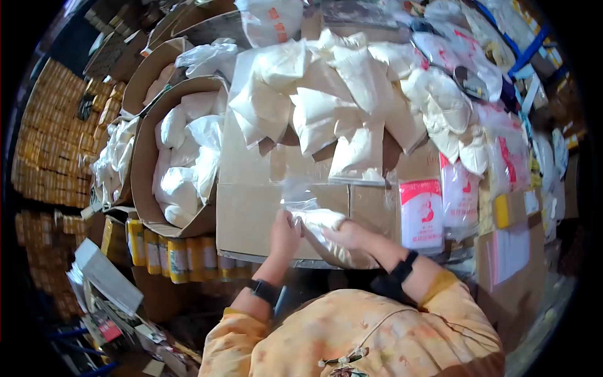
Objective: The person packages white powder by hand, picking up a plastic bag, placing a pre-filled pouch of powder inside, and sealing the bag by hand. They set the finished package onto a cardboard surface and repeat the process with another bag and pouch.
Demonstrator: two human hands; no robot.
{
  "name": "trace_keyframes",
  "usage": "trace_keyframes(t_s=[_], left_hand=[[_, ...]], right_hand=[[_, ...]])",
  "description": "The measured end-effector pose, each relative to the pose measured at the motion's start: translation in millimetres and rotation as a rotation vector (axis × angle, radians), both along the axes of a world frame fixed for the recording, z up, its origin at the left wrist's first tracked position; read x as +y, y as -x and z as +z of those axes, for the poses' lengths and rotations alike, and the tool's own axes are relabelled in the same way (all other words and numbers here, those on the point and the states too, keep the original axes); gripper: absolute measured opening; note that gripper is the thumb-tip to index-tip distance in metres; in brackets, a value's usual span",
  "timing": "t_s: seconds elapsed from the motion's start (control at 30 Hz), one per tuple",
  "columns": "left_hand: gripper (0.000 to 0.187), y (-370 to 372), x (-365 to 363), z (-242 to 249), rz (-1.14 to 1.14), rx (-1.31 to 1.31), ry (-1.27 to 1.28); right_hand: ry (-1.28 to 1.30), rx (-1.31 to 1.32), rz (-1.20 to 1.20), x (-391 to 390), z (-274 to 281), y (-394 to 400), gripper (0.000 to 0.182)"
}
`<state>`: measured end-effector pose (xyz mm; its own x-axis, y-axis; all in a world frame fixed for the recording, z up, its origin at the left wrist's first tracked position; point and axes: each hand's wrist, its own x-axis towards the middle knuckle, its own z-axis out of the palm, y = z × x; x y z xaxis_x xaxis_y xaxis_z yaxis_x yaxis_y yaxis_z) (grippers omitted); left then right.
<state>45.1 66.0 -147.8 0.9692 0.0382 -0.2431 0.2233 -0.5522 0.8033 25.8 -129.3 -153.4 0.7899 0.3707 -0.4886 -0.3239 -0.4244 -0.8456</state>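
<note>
My left hand (284,234) and my right hand (345,234) both grip a clear plastic bag (316,218) partly filled with white powder, held over a flattened cardboard sheet (251,213). The left hand pinches the bag's open top edge, the right hand holds its other side. Just beyond lies a heap of sealed white powder bags (333,94). Each wrist wears a dark band.
A cardboard box (143,163) full of white bags stands to the left, with another box (151,69) behind it. Red-and-white printed packets (421,213) lie at the right. Yellow containers (169,257) line up below the box. Stacks of cartons fill the far left.
</note>
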Motion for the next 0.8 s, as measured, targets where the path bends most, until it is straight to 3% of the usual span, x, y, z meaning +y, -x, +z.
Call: trace_keyframes(t_s=[0.1,0.13,0.23,0.27,0.4,0.5,0.53,0.6,0.7,0.73,0.8], left_hand=[[0.020,1.9,4.6,-32.7,-0.095,0.265,-0.093],[0.024,2.2,6.9,-38.5,-0.197,0.234,-0.291],[0.034,4.1,4.9,-41.0,-0.181,-0.021,-0.270],[0.041,-1.7,3.5,-45.5,-0.217,-0.239,-0.298],[0.047,-41.5,-6.5,-40.7,-0.364,-0.304,-0.482],[0.035,-70.2,-11.7,-55.7,-0.478,-0.035,-0.599],[0.020,-78.0,-15.6,-58.5,-0.465,0.052,-0.593],[0.015,-85.7,-24.6,-57.4,-0.451,0.162,-0.433],[0.012,-69.6,-46.1,-39.1,-0.495,0.123,-0.273],[0.010,-55.0,-55.4,-32.1,-0.506,-0.088,-0.363],[0.008,-33.2,-54.1,-28.0,-0.603,-0.327,-0.349]], right_hand=[[0.253,0.173,-0.048,14.8,-18.8,-25.3,0.052],[0.264,0.102,-0.158,15.1,-29.9,-22.1,0.052],[0.183,-0.238,-0.550,25.2,-55.0,-10.6,0.047],[0.139,-0.377,-0.688,28.0,-61.8,-7.9,0.045],[-0.005,-0.137,-0.634,25.9,-49.0,-10.7,0.031],[0.039,-0.157,-0.602,24.7,-67.5,-10.4,0.029],[0.008,-0.176,-0.589,24.8,-71.3,-9.1,0.029],[-0.056,-0.215,-0.564,26.0,-77.1,-6.8,0.027],[-0.793,0.263,-0.864,46.6,-119.9,6.6,0.024],[-0.106,-0.103,-0.376,38.7,-114.8,7.0,0.021],[-0.070,-0.111,-0.343,34.6,-108.2,9.0,0.020]])
